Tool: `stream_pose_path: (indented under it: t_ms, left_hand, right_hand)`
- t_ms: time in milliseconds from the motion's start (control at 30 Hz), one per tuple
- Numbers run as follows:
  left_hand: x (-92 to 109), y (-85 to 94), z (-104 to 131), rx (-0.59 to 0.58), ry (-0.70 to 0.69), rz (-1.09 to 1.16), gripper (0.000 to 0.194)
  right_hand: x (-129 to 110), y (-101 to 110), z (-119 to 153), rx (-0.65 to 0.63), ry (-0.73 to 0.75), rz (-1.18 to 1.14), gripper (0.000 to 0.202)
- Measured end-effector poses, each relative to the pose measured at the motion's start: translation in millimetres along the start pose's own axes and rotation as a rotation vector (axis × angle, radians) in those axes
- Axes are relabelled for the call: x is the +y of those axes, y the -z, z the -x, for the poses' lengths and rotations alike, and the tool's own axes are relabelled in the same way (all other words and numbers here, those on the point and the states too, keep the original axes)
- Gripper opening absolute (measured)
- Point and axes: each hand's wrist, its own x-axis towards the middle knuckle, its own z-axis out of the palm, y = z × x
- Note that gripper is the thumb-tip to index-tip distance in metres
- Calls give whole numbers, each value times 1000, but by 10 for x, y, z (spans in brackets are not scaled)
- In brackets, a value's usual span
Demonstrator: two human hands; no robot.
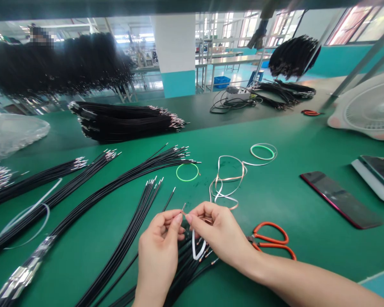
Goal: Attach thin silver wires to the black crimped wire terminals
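My left hand and my right hand meet over the green mat, thumbs and forefingers pinched almost together. Between the fingertips is a thin cable end, partly hidden. A white strip hangs in a loop below my right hand. Under both hands lie black cables with coppery tips. A bundle of black cables with pale ends lies left of my left hand. Beside my right wrist are scissors with orange handles. Beyond the hands a tangled copper-and-white strip lies on the mat.
More cable bundles cover the left side, with a thick black bundle behind. A green ring lies mid-mat. At right are a dark phone, another device and a white fan. Black cables hang at the back left.
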Motion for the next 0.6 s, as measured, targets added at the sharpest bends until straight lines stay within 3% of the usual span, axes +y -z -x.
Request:
stream_pose_path:
  t_ms: [267, 600]
  left_hand:
    - [115, 6, 23, -82, 109, 135, 29]
    - [86, 63, 13, -188, 201, 262, 29]
  right_hand:
    - [4, 0, 40, -18, 39, 52, 22]
    - [-15, 15, 22, -30, 65, 72, 17]
